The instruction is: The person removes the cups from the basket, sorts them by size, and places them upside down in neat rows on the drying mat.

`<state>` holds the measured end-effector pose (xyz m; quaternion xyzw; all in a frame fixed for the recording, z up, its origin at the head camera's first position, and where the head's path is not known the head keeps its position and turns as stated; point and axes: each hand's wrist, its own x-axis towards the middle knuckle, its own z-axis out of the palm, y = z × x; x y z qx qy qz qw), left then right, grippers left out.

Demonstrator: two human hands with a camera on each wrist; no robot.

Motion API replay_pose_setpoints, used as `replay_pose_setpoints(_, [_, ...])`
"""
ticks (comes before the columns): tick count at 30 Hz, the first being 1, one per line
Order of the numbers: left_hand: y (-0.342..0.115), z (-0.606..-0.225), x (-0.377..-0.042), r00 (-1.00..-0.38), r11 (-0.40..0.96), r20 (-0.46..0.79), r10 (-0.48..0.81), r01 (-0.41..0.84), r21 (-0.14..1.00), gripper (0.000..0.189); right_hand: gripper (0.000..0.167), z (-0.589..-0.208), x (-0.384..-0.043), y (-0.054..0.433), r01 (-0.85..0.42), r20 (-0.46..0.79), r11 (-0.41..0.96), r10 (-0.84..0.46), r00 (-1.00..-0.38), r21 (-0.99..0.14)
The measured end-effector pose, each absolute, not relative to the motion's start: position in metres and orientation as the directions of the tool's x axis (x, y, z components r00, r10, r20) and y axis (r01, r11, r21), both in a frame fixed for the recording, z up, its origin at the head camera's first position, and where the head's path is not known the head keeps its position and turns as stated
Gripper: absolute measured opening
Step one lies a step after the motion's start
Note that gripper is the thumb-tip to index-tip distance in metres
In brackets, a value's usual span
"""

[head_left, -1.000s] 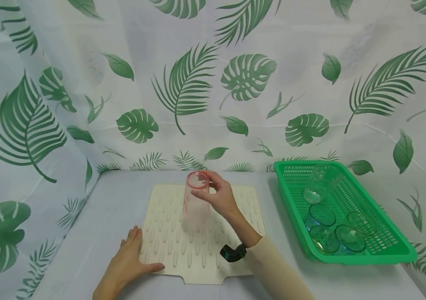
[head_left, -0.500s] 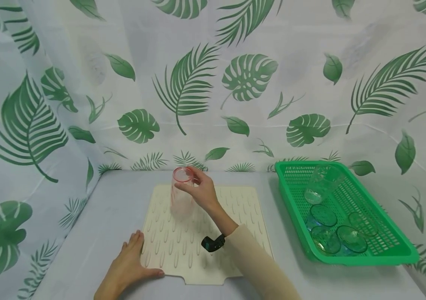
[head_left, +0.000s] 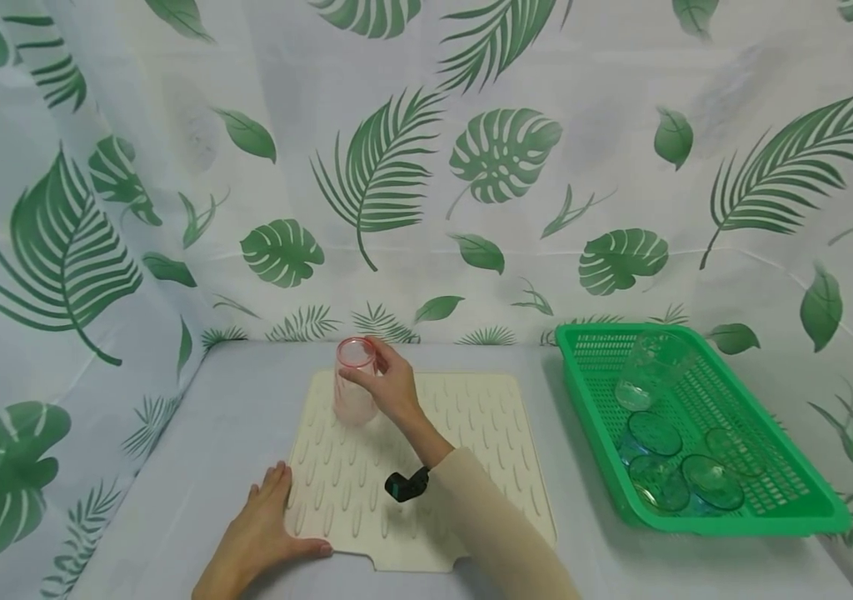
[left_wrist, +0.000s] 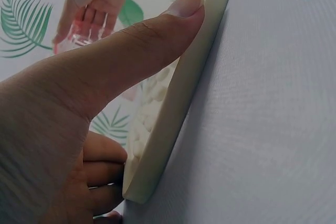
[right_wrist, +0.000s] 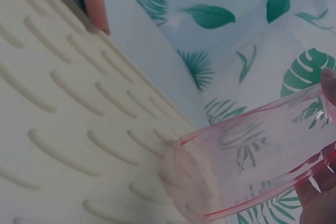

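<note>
Right hand (head_left: pixel 391 385) gripping pink-rimmed glass (head_left: pixel 354 382) at its rim — base on ribbed mat (head_left: pixel 471 433), far-left area, left hand (head_left: pixel 257 533) flat, fingers straight, pressing mat's near-left edge

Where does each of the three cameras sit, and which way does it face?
Head: looks forward and down at cream mat, green basket, both hands.
Left wrist: low on the table; left hand at the mat edge.
Right wrist: looks along the mat at pink cup; fingers show.
All three views share cup and mat.
</note>
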<state>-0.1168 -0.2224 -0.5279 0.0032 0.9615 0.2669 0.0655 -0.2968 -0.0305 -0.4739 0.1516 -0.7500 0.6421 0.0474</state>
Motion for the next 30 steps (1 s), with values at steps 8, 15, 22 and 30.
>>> replay_pose_setpoints(8, [-0.222, -0.527, -0.116, -0.991, 0.858, -0.132, 0.035, -0.038, 0.512, 0.138, 0.075, -0.477, -0.302, -0.042, -0.274, 0.247, 0.152, -0.177, -0.953, -0.950])
replay_pose_setpoints(15, [-0.222, -0.526, -0.115, -0.992, 0.860, -0.120, 0.034, -0.032, 0.509, 0.137, 0.076, -0.479, -0.306, -0.046, -0.287, 0.248, 0.184, -0.209, -0.946, -0.940])
replay_pose_setpoints(22, [-0.222, -0.525, -0.115, -0.992, 0.862, -0.126, 0.026, -0.041, 0.505, 0.137, 0.081, -0.477, -0.308, -0.045, -0.308, 0.234, 0.279, -0.268, -0.934, -0.910])
replay_pose_setpoints(30, [-0.221, -0.525, -0.116, -0.989, 0.863, -0.146, 0.014, -0.062, 0.501, 0.137, 0.085, -0.473, -0.307, -0.042, -0.304, 0.204, 0.343, -0.299, -0.932, -0.889])
